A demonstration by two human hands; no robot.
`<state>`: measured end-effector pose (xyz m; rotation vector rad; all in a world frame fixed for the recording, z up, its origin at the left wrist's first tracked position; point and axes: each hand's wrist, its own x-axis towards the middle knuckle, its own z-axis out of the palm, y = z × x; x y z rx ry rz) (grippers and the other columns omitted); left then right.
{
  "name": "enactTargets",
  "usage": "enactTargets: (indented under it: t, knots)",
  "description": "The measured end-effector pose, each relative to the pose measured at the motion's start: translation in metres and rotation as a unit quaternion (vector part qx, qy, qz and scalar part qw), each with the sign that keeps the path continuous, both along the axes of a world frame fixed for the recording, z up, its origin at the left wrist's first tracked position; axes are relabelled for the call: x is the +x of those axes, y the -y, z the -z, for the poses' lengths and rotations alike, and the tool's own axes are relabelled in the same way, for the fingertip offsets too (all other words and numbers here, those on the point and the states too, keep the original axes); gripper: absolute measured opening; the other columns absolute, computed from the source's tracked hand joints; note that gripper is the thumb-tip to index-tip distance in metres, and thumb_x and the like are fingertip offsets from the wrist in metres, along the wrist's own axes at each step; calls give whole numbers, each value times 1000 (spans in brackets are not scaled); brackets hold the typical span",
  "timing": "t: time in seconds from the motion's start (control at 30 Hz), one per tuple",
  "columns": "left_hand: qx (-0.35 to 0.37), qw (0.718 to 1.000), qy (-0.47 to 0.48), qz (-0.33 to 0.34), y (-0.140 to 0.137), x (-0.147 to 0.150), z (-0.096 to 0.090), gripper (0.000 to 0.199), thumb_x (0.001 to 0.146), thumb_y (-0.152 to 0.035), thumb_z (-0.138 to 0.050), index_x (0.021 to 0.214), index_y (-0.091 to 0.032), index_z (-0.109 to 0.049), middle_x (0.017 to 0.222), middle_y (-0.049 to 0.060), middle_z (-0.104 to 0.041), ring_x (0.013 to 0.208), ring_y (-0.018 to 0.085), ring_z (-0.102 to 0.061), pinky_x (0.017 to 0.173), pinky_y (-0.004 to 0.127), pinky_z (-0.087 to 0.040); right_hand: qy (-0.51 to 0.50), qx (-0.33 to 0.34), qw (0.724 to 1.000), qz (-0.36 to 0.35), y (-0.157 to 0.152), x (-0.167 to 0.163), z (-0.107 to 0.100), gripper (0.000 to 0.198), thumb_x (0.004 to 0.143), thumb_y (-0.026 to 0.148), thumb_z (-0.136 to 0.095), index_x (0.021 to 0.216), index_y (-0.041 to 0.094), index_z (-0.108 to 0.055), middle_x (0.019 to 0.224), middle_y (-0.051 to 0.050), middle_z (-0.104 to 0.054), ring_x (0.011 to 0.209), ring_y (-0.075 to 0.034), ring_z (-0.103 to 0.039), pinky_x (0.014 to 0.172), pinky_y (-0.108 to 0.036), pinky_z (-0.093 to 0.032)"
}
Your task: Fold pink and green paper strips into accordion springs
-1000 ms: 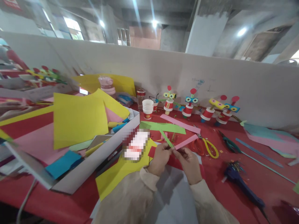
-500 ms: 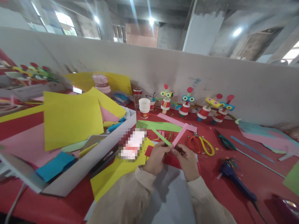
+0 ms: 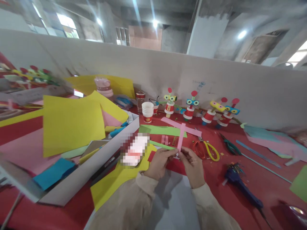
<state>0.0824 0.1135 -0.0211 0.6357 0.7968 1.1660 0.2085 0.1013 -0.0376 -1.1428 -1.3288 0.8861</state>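
Observation:
My left hand (image 3: 158,162) is closed, pinching a narrow green paper strip (image 3: 161,145) that runs off to the upper left. Closed beside it, my right hand (image 3: 193,166) grips a pink paper strip (image 3: 181,135) standing nearly upright. The two strips meet at their lower ends between my fingertips, where the exact overlap is hidden. Just behind lie short folded pink pieces (image 3: 165,139), a pleated yellowish strip (image 3: 176,140), a wide green sheet (image 3: 157,129) and a longer pink strip (image 3: 192,130). A grey-white sheet (image 3: 176,201) lies under my forearms.
A white box (image 3: 96,169) of coloured paper fills the left. Stacked paper cups (image 3: 147,112) and several paper-cup figures (image 3: 189,111) line the white partition. To the right are scissors (image 3: 211,150), green-handled pliers (image 3: 231,145) and a blue glue gun (image 3: 244,185) with its cord.
The pink strip has swung from leaning right to nearly upright. The green strip has tipped lower, closer to flat. Both hands stay together at the joint.

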Motion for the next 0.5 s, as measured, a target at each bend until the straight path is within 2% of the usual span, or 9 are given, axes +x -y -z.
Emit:
enactTargets:
  t: [0.1,0.2,0.33,0.5]
  knots:
    - [-9,1000,18,-3,-1,0,2,12,59,-23,-74,56,-14,-66,55,1,-60,56,11,-51,59,24,-39,-22,-14,1000,6,2,-3,-4,28,74,39,-63,93,19,-59,84,-5,-65,76,-19,-61,67,-31,-50]
    - [1,999,31,9,-2,-1,3,12,60,-23,-74,58,-14,-67,57,0,-60,59,10,-51,63,23,-41,11,-5,1000,-7,5,-5,-11,23,74,39,-62,84,19,-58,78,-4,-64,70,-17,-59,63,-27,-47]
    - [17,999,40,24,-1,-1,2,14,61,-25,-74,67,-13,-70,63,3,-65,70,15,-58,71,27,-44,73,28,997,-9,8,-6,-16,21,78,40,-57,78,19,-58,69,0,-59,61,-13,-52,56,-24,-41]
    - [-6,999,36,41,3,2,-1,16,59,-26,-75,66,-13,-70,64,4,-67,70,17,-60,68,28,-46,106,43,993,24,9,-6,-13,25,82,38,-52,66,20,-51,60,3,-47,55,-11,-43,52,-22,-33]
